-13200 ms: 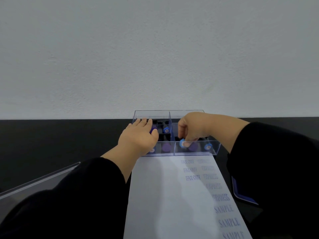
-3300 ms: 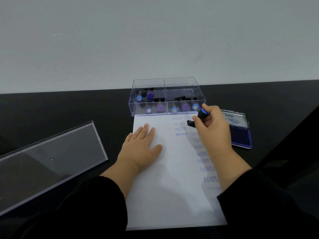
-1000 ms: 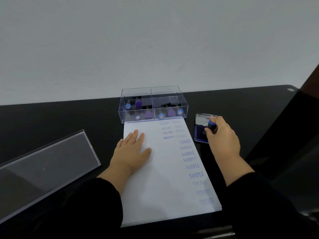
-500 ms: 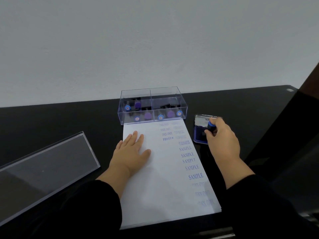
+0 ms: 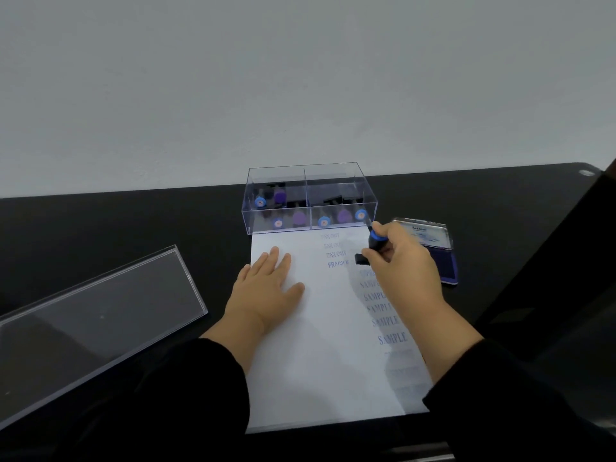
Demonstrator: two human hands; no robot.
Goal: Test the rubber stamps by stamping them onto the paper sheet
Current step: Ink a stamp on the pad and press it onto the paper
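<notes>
Right hand (image 5: 405,268) gripping a blue-topped stamp (image 5: 373,246) over the paper (image 5: 316,345); left hand (image 5: 266,291) flat, fingers (image 5: 274,258) straight, pressing the sheet beside the ink pad (image 5: 445,265).

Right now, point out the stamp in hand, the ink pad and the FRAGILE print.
stamp (image 5: 376,243), head view, on its black handle under the blue cap.
ink pad (image 5: 445,263), head view, on its blue inked surface.
FRAGILE print (image 5: 338,264), head view, mid-word.
</notes>
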